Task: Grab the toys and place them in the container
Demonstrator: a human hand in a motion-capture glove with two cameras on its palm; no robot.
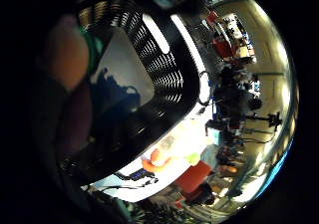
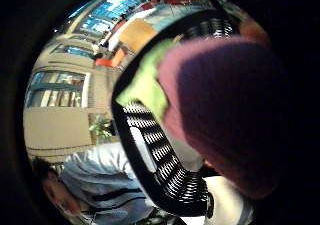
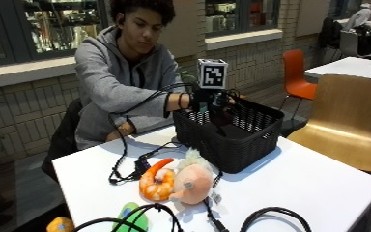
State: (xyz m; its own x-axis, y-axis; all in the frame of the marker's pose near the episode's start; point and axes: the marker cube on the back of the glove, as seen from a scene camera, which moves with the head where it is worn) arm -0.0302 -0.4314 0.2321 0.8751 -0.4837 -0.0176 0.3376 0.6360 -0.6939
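- Outside view shows the gloved right hand [image 3: 216,100] above the black basket [image 3: 237,145], which stands on the white bench [image 3: 314,183] at the far middle.
- Thumb side palm view shows a purple toy with a green part [image 2: 225,110] very close to the palm, over the open basket. I judge that the hands' fingers are closed around this toy, though the fingers themselves are hard to see.
- Risk: if the toy is let go while it is partly above the rim, it can catch on the edge and fall outside, on the bench or the floor.
- Risk: the cables from the glove hang near the left wall of the basket; they may hook the rim and pull the basket when the arm goes back.
- Risk: the near toys lie among black cables, so one may drag along with a cable.
- Count, container: one basket.
- Count, toys on the bench: one orange shrimp toy [image 3: 157,182], one peach round plush [image 3: 192,182] touching it at the right, one green toy [image 3: 134,216] and one yellow-orange toy [image 3: 60,225] at the near left edge. That is four, plus one in the hand.
- Bare hand [image 3: 122,130] rests at the far left edge of the bench.
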